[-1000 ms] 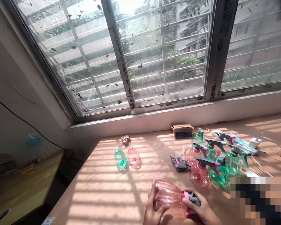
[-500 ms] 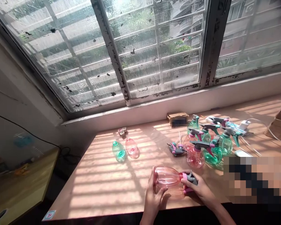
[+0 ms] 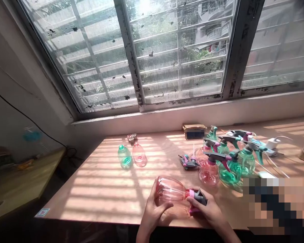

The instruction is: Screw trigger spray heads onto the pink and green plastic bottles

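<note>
A pink transparent spray bottle (image 3: 171,189) lies on its side between my hands above the table's front edge. My left hand (image 3: 153,207) is wrapped round its base end at the left. At the other end, my right hand (image 3: 207,207) grips the dark grey and pink spray head (image 3: 199,197) by the bottle's neck; some fingers are hidden behind it. Beyond my right hand stand several spray bottles with heads on, among them a pink one (image 3: 209,172) and a green one (image 3: 230,170). Loose spray heads (image 3: 188,162) lie just left of that group.
A green bottle (image 3: 124,157) and a pink bottle (image 3: 138,155), both without heads, stand at the table's left. Small boxes (image 3: 131,137) sit behind them. A cardboard box (image 3: 194,131) is by the window wall. A charger (image 3: 272,143) with cables lies at right.
The view has shifted, so my hands and the table appear moved slightly. Both hands keep hold of the spray bottle, which stays sideways.
</note>
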Demonstrator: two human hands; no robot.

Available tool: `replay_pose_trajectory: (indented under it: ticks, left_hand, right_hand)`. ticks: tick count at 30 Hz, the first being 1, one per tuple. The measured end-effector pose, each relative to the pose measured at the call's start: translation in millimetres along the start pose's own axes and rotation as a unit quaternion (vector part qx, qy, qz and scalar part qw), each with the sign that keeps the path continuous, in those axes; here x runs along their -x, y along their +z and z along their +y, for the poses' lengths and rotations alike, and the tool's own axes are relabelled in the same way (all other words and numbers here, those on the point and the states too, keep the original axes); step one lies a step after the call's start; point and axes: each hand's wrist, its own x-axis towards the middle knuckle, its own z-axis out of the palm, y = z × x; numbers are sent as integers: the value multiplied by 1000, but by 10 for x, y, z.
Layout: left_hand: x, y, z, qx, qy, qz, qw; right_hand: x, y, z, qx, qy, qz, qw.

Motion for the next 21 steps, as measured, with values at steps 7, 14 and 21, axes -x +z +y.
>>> replay_pose_trajectory:
  ticks: [7, 14, 21]
  left_hand:
    - [50, 36, 1, 5, 14, 39, 999]
    - [52, -34, -82, 40, 10, 4, 999]
    - [92, -23, 32, 28, -1, 14, 1000]
  right_hand:
    - [13, -46, 145, 7, 14, -1, 1000]
    - [-27, -112, 253, 35, 29, 22, 999]
    - [30, -105, 181, 48, 36, 40, 997]
